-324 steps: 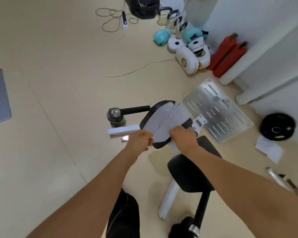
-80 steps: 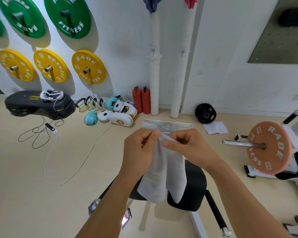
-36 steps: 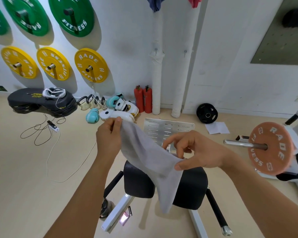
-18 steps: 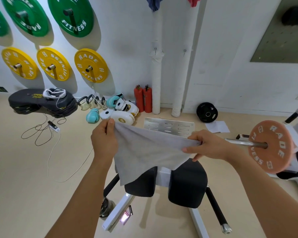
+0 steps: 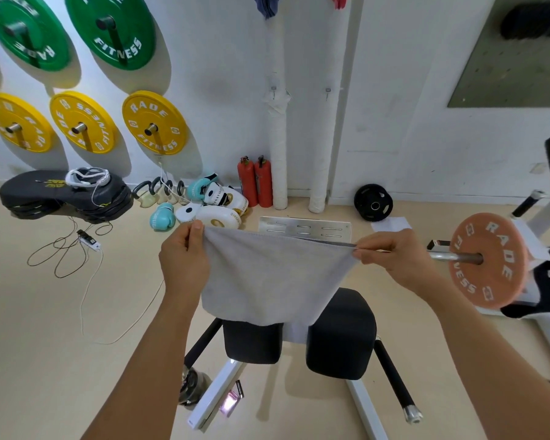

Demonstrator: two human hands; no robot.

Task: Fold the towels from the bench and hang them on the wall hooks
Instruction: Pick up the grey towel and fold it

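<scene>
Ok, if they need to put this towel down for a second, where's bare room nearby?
Both black bench pads under the grey towel look bare. Open floor lies left of the bench, past the white cable. By the wall it is crowded with boxing gloves and fire extinguishers. The orange plate blocks the right.

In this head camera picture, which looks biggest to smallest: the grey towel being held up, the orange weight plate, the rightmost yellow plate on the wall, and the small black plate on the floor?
1. grey towel, though it is nearest the camera
2. orange weight plate
3. rightmost yellow plate
4. small black plate

The hands and their distance from the wall make true sizes unsure.
</scene>
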